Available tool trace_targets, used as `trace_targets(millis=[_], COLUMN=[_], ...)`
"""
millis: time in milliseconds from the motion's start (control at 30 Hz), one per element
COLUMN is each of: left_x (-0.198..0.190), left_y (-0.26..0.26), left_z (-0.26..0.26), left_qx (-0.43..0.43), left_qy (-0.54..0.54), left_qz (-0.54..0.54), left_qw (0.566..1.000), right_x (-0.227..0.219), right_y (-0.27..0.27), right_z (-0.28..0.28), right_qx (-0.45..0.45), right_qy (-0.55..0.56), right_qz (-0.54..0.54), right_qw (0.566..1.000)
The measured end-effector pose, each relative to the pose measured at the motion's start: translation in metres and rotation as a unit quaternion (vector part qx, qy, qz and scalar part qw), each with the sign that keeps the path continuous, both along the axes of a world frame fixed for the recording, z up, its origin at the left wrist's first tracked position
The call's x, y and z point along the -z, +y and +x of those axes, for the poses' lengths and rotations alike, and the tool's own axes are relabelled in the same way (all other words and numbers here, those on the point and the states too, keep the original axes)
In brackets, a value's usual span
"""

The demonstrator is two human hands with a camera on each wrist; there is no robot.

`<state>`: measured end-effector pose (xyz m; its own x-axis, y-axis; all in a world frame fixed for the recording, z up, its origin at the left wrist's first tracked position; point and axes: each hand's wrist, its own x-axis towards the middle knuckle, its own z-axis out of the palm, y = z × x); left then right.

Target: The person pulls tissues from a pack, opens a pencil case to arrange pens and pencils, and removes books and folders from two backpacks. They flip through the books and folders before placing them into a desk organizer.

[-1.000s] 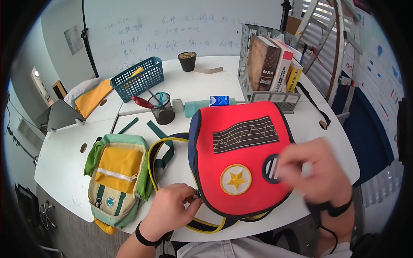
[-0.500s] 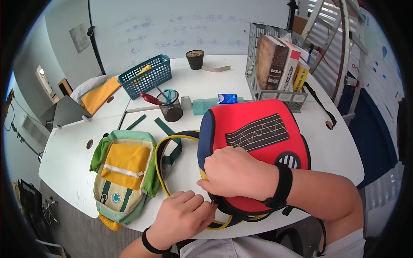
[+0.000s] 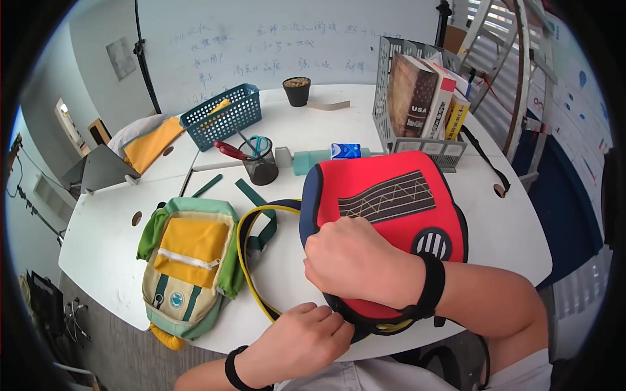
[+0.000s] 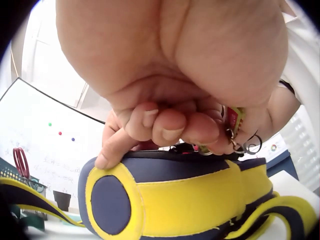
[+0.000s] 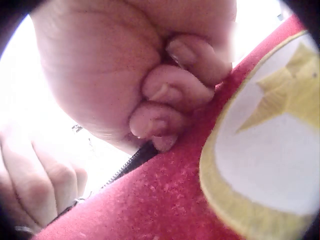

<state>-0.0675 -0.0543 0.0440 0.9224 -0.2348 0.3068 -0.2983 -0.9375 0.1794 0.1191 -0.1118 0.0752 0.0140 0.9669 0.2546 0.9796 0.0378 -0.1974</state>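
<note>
A red backpack (image 3: 385, 173) with navy sides lies front up on the table before me. My right hand (image 3: 355, 260) reaches across it and grips its left edge beside the black zipper (image 5: 127, 167), fingers curled against the red fabric near the star patch (image 5: 270, 165). At the lower left corner, my left hand (image 3: 303, 342) pinches the zipper pull, which its fingers mostly hide. A metal ring (image 4: 247, 145) and a small red and green tag (image 4: 234, 119) hang by those fingers. The backpack's yellow and navy side (image 4: 185, 200) faces the left wrist camera.
A green and beige backpack (image 3: 189, 225) lies to the left. Behind stand a pen cup (image 3: 261, 173) with scissors, a teal basket (image 3: 225, 124), a blue packet (image 3: 345, 151), a potted plant (image 3: 297, 94) and a grey rack (image 3: 420, 146) of books. A yellow-edged strap (image 3: 242, 238) loops between the bags.
My right hand has come from the right side of the red backpack to its left edge. My left hand has slid rightward along the bag's lower corner.
</note>
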Motion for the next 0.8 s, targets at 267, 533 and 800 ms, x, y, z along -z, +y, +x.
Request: trace_targets(millis=[267,533,800], left_x=[0.007,-0.006,-0.020], left_y=[-0.017,-0.018,0.017], left_z=[-0.007,0.002,0.018], left_qx=[0.033,0.133,0.071], left_qy=[-0.052,-0.053,-0.088], left_qz=[-0.148,-0.140,0.017], left_qw=[0.987,0.980,0.993], right_x=[-0.051,0.033,0.009], right_y=[-0.079,-0.129,-0.145], right_z=[0.005,-0.045,-0.045], right_qx=[-0.008,0.124,0.084], right_qy=[0.201,0.309,0.264], right_qz=[-0.122,-0.058,0.029], right_qw=[0.972,0.941,0.960])
